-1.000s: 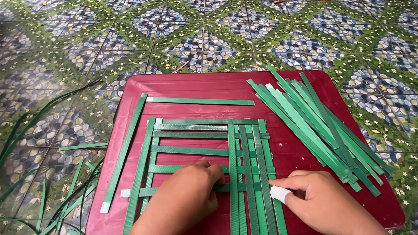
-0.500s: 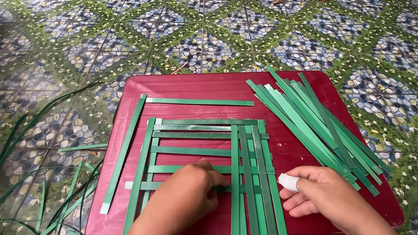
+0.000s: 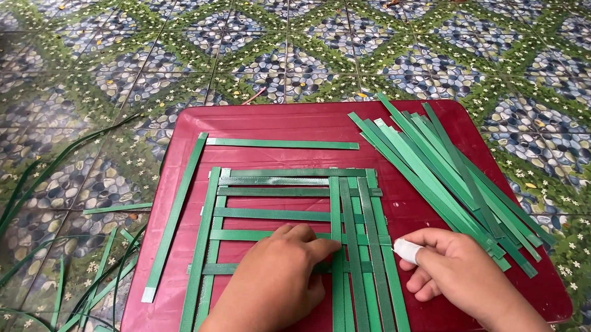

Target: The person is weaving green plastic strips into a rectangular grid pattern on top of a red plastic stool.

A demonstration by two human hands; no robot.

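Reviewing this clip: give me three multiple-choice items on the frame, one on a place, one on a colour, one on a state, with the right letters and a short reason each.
1. Where does the loose bundle of green strips lie?
A. on the right part of the red board
B. on the tiled floor to the left
C. under the left hand

2. What colour is the board beneath the weave?
A. blue
B. dark red
C. white

3. What is the left hand doing?
A. raised in the air
B. gripping scissors
C. pressing flat on the woven strips

Answers:
1. A, the bundle fans diagonally across the board's right side.
2. B, dark red shows all round the strips.
3. C, its palm and fingers lie on the lattice, while the right hand, with a white wrap on one finger, rests beside the upright strips.
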